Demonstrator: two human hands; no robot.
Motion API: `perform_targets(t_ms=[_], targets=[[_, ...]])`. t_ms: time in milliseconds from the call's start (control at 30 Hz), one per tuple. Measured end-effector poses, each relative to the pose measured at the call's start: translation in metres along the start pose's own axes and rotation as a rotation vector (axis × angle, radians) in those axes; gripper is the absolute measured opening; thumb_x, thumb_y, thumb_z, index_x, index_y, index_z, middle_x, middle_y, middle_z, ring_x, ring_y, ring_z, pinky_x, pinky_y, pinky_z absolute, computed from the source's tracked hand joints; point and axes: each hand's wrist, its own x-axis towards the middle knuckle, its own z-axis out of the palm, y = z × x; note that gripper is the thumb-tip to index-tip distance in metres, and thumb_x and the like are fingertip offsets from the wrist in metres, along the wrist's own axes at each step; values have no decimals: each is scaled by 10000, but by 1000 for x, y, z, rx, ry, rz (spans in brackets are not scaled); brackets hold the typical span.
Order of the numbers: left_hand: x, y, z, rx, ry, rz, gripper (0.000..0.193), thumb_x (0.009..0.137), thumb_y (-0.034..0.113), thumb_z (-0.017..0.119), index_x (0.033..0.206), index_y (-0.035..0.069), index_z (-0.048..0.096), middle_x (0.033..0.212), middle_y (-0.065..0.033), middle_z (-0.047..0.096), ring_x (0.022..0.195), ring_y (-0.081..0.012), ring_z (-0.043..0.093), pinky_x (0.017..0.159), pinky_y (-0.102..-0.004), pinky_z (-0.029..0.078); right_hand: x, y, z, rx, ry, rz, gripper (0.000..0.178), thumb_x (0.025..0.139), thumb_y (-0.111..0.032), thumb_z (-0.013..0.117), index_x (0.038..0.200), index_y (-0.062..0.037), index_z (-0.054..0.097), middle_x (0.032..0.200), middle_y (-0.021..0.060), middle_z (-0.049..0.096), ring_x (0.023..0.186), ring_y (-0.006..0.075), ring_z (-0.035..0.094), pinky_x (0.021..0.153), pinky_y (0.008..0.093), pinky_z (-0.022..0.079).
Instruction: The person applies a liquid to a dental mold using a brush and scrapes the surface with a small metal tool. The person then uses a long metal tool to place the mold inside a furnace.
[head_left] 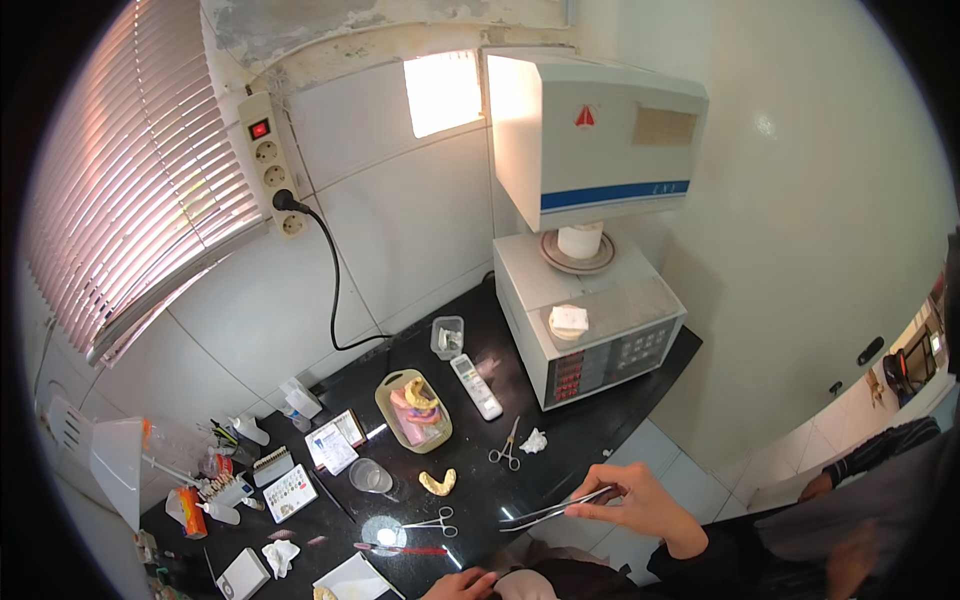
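My right hand (635,508) is closed on a pair of long metal tweezers (548,516), held nearly level over the front edge of the black worktop (590,470). The tips point left with nothing visible between them. At the lower edge my left hand (460,584) lies by the worktop's edge, partly cut off, its fingers loosely out and no object seen in them. Close to it on the worktop are a scissor-handled clamp (440,520) and a red, thin-handled tool (410,549). A yellowish dental arch model (437,483) lies farther back.
A furnace (590,300) with a raised top stands at the back right; a white block (570,320) sits on its ledge. Before it are a remote control (476,388), a second clamp (507,448) and a basket (391,407) holding models. A person's hand (815,487) shows at right.
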Motion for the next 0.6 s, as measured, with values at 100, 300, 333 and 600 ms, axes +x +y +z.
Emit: perform_targets(t_ms=[100, 300, 333, 600], targets=[[10, 63, 1, -253, -20, 307, 511, 919, 412, 517, 1258, 30, 489, 1159, -95, 573, 1045, -208, 564, 862, -322, 439, 27, -8, 2, 163, 29, 20, 156, 796, -95, 721, 836, 0, 603, 833, 69, 676, 760, 110, 647, 677, 228, 524], [57, 113, -1, -871, 349, 856, 730, 920, 484, 469, 1402, -21, 254, 1383, -162, 398, 1275, -264, 389, 1063, -393, 295, 82, 2, 40, 561, -126, 26, 146, 848, -77, 659, 875, 11, 546, 872, 102, 656, 855, 143, 646, 715, 252, 538], [59, 130, -8, -980, 358, 894, 697, 929, 475, 455, 1396, -10, 272, 1382, -168, 401, 1263, -263, 407, 1052, -391, 312, 86, 8, 46, 579, -128, 29, 139, 860, -74, 642, 880, 20, 542, 889, 118, 654, 858, 159, 650, 725, 271, 549], [76, 163, -32, -719, 349, 582, 523, 1011, 377, 259, 1165, -58, 505, 1220, -187, 554, 1011, -220, 585, 828, -321, 493, 80, 28, 32, 623, -326, 263, 214, 915, -213, 589, 944, -8, 537, 724, 20, 567, 619, 76, 542, 557, 214, 442]])
